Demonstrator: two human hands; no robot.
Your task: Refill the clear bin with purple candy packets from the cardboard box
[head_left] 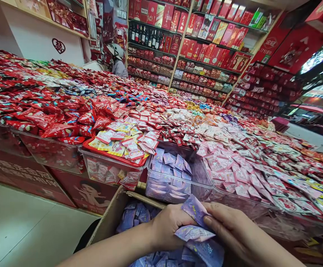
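My left hand (pixel 165 227) and right hand (pixel 231 224) pinch purple packets (pixel 196 234) over carton (pixel 105 216). Left arm (pixel 122 241) hides part of carton. Ahead stands clear tub (pixel 202 172); pink packets (pixel 234 172) beside.

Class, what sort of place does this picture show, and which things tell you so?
Probably a sweet shop: clear bins heaped with small wrapped packets that look like sweets, and shelves stocked with red boxes and dark bottles.

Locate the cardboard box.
In the head view, the cardboard box is at bottom, left of centre, beneath the left hand, in front of the clear bin of purple packets.
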